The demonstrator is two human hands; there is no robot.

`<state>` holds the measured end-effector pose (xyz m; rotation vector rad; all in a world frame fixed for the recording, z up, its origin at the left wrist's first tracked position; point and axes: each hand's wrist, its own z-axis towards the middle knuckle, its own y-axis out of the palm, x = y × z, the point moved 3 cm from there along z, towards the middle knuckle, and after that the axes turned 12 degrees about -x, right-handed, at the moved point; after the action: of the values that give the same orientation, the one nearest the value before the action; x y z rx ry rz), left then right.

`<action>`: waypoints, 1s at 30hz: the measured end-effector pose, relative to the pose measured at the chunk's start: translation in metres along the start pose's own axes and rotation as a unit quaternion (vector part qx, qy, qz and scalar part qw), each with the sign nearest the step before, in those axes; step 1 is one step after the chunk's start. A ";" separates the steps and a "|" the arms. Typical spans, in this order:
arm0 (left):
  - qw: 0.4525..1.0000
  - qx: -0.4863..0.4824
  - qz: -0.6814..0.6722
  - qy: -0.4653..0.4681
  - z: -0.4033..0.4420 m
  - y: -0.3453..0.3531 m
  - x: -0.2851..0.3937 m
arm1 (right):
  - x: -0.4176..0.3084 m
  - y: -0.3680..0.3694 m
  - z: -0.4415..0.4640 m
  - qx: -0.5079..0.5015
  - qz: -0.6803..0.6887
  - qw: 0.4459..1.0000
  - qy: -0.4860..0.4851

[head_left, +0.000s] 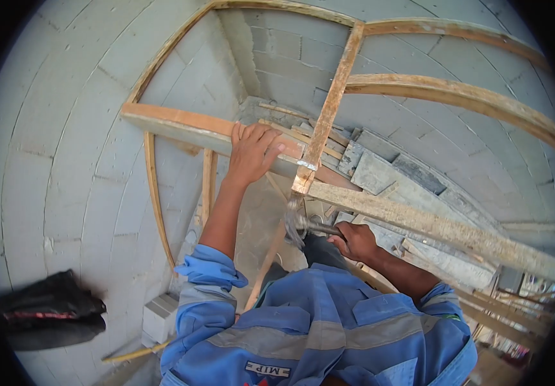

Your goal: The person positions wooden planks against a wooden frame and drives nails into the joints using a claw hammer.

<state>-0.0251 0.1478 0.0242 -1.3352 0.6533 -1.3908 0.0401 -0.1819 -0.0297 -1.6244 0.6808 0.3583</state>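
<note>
My left hand rests on a thick wooden plank, its fingers spread over the top face near the right end. That end meets an upright wooden post of a timber frame. In my right hand is the handle of a hammer, fingers wrapped round it. The hammer head looks blurred, just below the post's lower end. A long wooden beam runs from the post to the right.
Curved-looking wooden battens span the upper right. Boards and panels lie stacked along the block wall. A black bag or garment is at the lower left, near a grey block.
</note>
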 end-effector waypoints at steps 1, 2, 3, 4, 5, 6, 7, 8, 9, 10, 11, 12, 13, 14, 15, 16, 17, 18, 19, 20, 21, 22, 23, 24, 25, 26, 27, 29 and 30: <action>1.000 -0.005 -0.015 0.011 0.004 0.001 -0.006 | -0.010 -0.004 -0.003 0.011 -0.011 0.999 -0.052; 1.000 -0.002 -0.023 0.020 0.005 0.001 -0.010 | -0.024 -0.008 -0.008 0.018 -0.022 0.995 -0.101; 0.999 0.000 -0.033 0.027 0.004 0.003 -0.011 | -0.037 -0.012 -0.005 0.021 -0.048 0.983 -0.175; 0.999 0.004 -0.041 0.032 0.002 0.004 -0.012 | -0.043 -0.023 -0.003 -0.002 -0.098 0.978 -0.185; 0.998 -0.002 -0.061 0.034 0.004 0.003 -0.014 | -0.047 -0.038 0.001 -0.024 -0.150 0.969 -0.196; 0.996 -0.005 -0.078 0.036 0.006 0.002 -0.017 | -0.047 -0.050 0.006 -0.047 -0.204 0.956 -0.207; 0.995 -0.016 -0.096 0.035 0.001 0.002 -0.019 | -0.032 -0.056 0.011 -0.029 -0.230 0.972 -0.029; 0.995 -0.025 -0.093 0.035 -0.007 0.004 -0.021 | -0.027 -0.054 0.005 -0.013 -0.243 0.957 0.155; 0.995 -0.021 -0.091 0.035 -0.006 0.005 -0.022 | -0.040 -0.047 0.002 0.012 -0.263 0.952 0.157; 0.995 -0.013 -0.088 0.033 0.000 0.005 -0.023 | -0.060 -0.033 -0.001 0.041 -0.218 0.960 0.171; 0.996 -0.010 -0.082 0.038 -0.004 0.010 -0.023 | -0.074 -0.017 -0.010 0.043 -0.200 0.969 0.141; 0.996 -0.002 -0.073 0.043 -0.006 0.013 -0.025 | -0.085 -0.011 -0.013 0.048 -0.185 0.976 0.106; 0.997 0.010 -0.063 0.046 -0.001 0.008 -0.024 | -0.099 -0.014 -0.014 0.057 -0.189 0.980 0.022; 0.997 0.009 -0.068 0.047 0.001 0.006 -0.025 | -0.094 -0.014 -0.014 0.063 -0.195 0.975 0.089; 0.996 0.003 -0.072 0.048 0.001 0.005 -0.025 | -0.081 -0.012 -0.015 0.069 -0.197 0.965 0.157; 0.996 -0.005 -0.078 0.048 -0.003 0.006 -0.025 | -0.077 -0.012 -0.017 0.071 -0.195 0.952 0.226; 0.996 -0.008 -0.078 0.049 -0.006 0.009 -0.024 | -0.078 -0.017 -0.016 0.118 -0.197 0.945 0.234; 0.996 -0.006 -0.077 0.049 -0.007 0.010 -0.025 | -0.083 -0.011 -0.018 0.121 -0.160 0.948 0.249; 0.996 0.000 -0.073 0.048 -0.003 0.009 -0.027 | -0.089 0.003 -0.020 0.126 -0.124 0.950 0.260; 0.997 0.003 -0.067 0.050 -0.004 0.008 -0.028 | -0.099 0.022 -0.025 0.127 -0.081 0.950 0.272; 0.997 0.005 -0.061 0.052 -0.007 0.009 -0.028 | -0.109 0.036 -0.031 0.126 -0.034 0.953 0.273; 0.997 0.008 -0.057 0.056 -0.004 0.009 -0.026 | -0.119 0.047 -0.038 0.119 -0.022 0.958 0.258; 0.997 0.004 -0.054 0.060 -0.002 0.009 -0.025 | -0.122 0.062 -0.046 0.113 -0.031 0.959 0.259; 0.997 -0.002 -0.051 0.062 -0.003 0.008 -0.025 | -0.121 0.081 -0.055 0.098 -0.011 0.952 0.289; 0.997 -0.010 -0.046 0.064 -0.006 0.007 -0.025 | -0.119 0.102 -0.064 0.083 0.011 0.945 0.318; 0.997 -0.018 -0.033 0.073 -0.011 0.006 -0.023 | -0.118 0.124 -0.073 0.067 0.032 0.936 0.344; 0.996 -0.023 -0.019 0.082 -0.013 0.003 -0.021 | -0.114 0.146 -0.084 0.051 0.060 0.922 0.380; 0.996 -0.046 0.015 0.080 -0.015 -0.007 -0.015 | -0.100 0.191 -0.111 0.018 0.114 0.888 0.445; 0.995 -0.066 0.035 0.069 -0.016 -0.013 -0.007 | -0.088 0.211 -0.126 -0.012 0.134 0.871 0.472</action>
<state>-0.0450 0.1540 0.0295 -1.3152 0.8899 -1.4117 -0.1768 -0.2951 -0.1218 -1.6834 1.6529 -0.2842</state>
